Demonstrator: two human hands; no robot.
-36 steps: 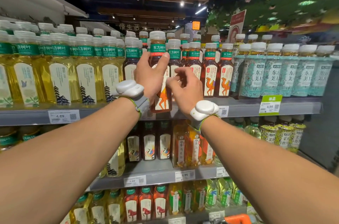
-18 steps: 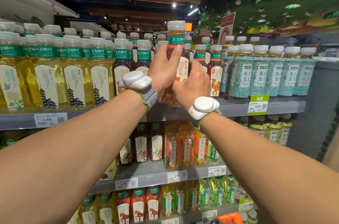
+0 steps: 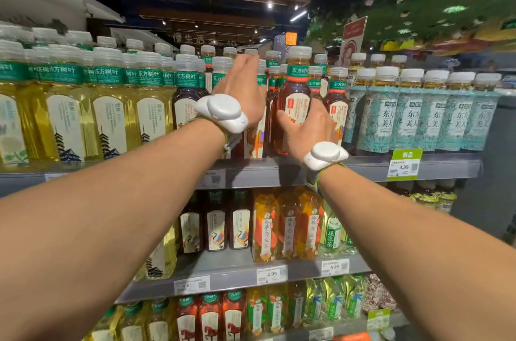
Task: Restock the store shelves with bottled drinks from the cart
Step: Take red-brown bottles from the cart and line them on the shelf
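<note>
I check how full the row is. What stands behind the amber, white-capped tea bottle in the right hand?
Behind the amber tea bottle, which the right hand grips, white-capped bottles with green neck bands stand. Their bodies are covered; the row's depth cannot be seen.

The top shelf crosses mid-frame, carrying yellow tea bottles at left, reddish-brown bottles at centre and teal-wrapped bottles at right. Below it, the middle shelf holds orange-label bottles.
</note>
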